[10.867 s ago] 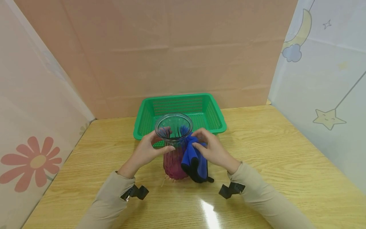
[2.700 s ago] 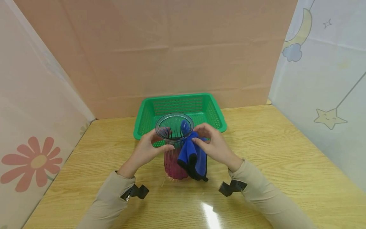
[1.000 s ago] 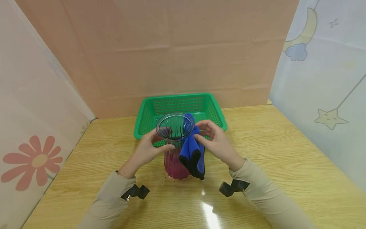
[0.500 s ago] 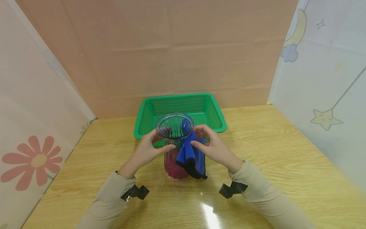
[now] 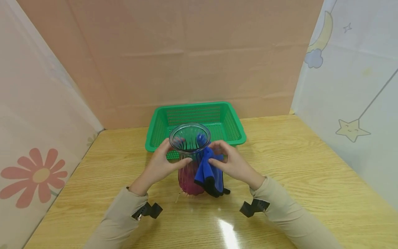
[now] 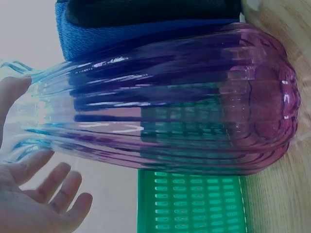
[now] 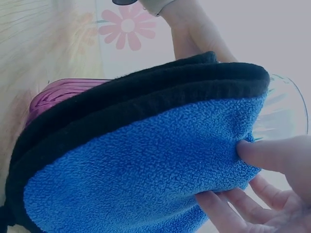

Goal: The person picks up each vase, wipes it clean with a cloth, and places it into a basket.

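A ribbed glass vase [image 5: 189, 180], clear at the rim and pink-purple toward its base, stands upright on the table. My left hand [image 5: 161, 162] holds its neck from the left, thumb in front and fingers behind. On the right side, my right hand [image 5: 231, 162] pinches a folded blue cloth [image 5: 209, 173] with black edging against the vase just below the rim. The right wrist view shows the thumb and fingers gripping the terry cloth [image 7: 146, 150], which covers most of the vase there. In the left wrist view the vase [image 6: 184, 107] spans the picture, blue cloth behind it.
A green plastic basket [image 5: 236, 133] with slotted sides sits directly behind the vase, near the back wall. The wooden table [image 5: 295, 166] runs between printed side panels. A black camera is strapped on each sleeved wrist.
The right hand with the cloth has shifted up and down slightly along the vase's right side and is now a little lower than half a second ago. The left hand and vase stay in place.
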Demonstrator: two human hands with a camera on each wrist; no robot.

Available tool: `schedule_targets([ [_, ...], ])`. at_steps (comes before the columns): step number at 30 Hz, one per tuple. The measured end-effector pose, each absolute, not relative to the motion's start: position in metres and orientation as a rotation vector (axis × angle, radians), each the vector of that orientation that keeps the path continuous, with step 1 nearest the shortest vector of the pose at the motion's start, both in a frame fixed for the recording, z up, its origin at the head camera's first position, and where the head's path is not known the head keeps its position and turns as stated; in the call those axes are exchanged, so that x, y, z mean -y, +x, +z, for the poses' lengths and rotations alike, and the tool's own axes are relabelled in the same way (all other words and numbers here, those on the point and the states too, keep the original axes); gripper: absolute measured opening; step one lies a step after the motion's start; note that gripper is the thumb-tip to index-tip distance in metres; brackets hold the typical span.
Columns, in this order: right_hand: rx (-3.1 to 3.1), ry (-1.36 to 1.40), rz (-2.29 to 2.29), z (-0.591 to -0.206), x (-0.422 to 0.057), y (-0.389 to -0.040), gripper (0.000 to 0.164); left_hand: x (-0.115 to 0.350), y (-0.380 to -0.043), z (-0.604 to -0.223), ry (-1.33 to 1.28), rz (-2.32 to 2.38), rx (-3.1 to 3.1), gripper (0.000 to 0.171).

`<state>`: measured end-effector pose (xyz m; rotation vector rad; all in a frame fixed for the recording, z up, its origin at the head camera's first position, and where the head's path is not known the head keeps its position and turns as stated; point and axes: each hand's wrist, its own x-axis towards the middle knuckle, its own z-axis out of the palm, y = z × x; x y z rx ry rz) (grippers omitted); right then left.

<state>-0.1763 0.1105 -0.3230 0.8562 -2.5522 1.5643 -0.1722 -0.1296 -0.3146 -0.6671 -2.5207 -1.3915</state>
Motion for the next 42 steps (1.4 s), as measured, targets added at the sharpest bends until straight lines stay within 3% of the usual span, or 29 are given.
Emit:
schedule_targets([
  [13,2.593,0.827,1.596,-0.332,-0.114,-0.178,0.031,0.112,-0.167,-0.319,-0.544,-1.316,2.478,0.07],
  [42,2.636,0.835,1.532,-0.345,-0.118,-0.182,0.027,0.107,-0.163,-0.32,-0.489,-1.247,2.446,0.066],
])
